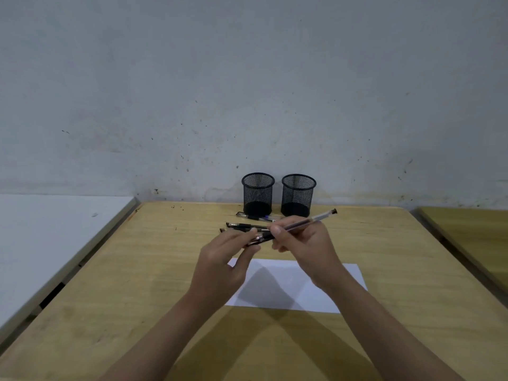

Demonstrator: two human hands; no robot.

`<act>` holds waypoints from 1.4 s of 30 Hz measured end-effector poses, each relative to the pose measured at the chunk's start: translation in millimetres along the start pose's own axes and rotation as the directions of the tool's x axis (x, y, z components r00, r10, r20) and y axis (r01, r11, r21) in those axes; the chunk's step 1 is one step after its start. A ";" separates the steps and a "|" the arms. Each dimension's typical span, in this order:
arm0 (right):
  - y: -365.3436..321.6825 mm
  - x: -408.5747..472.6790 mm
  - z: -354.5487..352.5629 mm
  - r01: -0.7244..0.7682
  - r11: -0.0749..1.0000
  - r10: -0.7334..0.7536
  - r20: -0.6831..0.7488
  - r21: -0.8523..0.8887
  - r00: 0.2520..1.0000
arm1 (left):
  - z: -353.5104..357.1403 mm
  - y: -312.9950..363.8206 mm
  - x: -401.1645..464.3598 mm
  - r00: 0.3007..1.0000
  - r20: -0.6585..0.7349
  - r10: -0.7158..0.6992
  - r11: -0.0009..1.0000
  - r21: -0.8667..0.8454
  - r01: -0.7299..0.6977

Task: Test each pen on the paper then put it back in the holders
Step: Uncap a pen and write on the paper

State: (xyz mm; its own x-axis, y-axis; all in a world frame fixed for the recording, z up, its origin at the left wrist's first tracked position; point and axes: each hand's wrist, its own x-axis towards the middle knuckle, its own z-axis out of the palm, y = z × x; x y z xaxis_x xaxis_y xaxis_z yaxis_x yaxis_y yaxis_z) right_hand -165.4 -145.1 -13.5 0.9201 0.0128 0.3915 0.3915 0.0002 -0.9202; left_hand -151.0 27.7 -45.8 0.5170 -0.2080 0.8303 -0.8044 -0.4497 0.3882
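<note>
Both my hands are raised above a white sheet of paper (297, 287) on the wooden table. My right hand (302, 246) grips a clear-barrelled pen (310, 221) that slants up to the right. My left hand (225, 257) pinches the dark cap end (261, 238) of that pen; I cannot tell whether the cap is on or off. Two black mesh holders (257, 193) (298, 195) stand side by side at the table's far edge and look empty. Three more pens lie in front of them: one with blue (258, 216), two black (242, 226).
The wooden table (137, 270) ends at a grey wall behind the holders. A white table (41, 237) adjoins on the left with a gap between. Another wooden table (472, 229) stands at the right.
</note>
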 end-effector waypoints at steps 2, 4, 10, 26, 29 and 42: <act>0.2 -2.9 2.6 0.020 1.000 -0.020 -0.005 0.022 1.000 | -3.3 1.8 -0.6 0.998 0.002 0.066 0.996 0.060 -0.066; -0.6 -6.4 3.1 0.053 0.998 -0.053 -0.012 0.045 0.999 | -9.4 2.4 -0.3 0.991 0.025 0.129 0.984 0.120 -0.131; -5.9 -19.1 11.6 0.091 0.992 -0.082 -0.095 0.084 0.992 | -22.4 -1.3 4.5 0.969 0.100 0.225 0.962 0.133 -0.237; 4.4 -23.0 -30.1 0.056 0.980 0.020 -0.376 0.189 0.926 | -71.4 -58.9 -3.7 0.915 -0.125 -0.383 0.919 0.051 0.391; 15.4 -30.6 -13.8 -0.057 0.978 0.132 -0.385 0.201 0.914 | -47.1 -81.6 -10.0 0.833 -0.049 -0.551 0.831 0.055 0.553; 43.4 -22.7 6.4 -0.342 0.933 0.358 -0.382 0.113 0.852 | -22.1 -110.3 -14.0 0.681 0.135 -0.719 0.686 0.293 0.666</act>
State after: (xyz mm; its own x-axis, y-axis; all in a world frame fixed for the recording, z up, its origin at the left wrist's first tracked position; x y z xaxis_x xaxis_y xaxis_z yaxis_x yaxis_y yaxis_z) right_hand -169.4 -138.9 -62.4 0.9287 -0.3708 0.0057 0.0497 0.1092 -0.9928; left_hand -75.9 99.4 -91.4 0.9704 0.0649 0.2327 -0.1215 -0.7011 0.7026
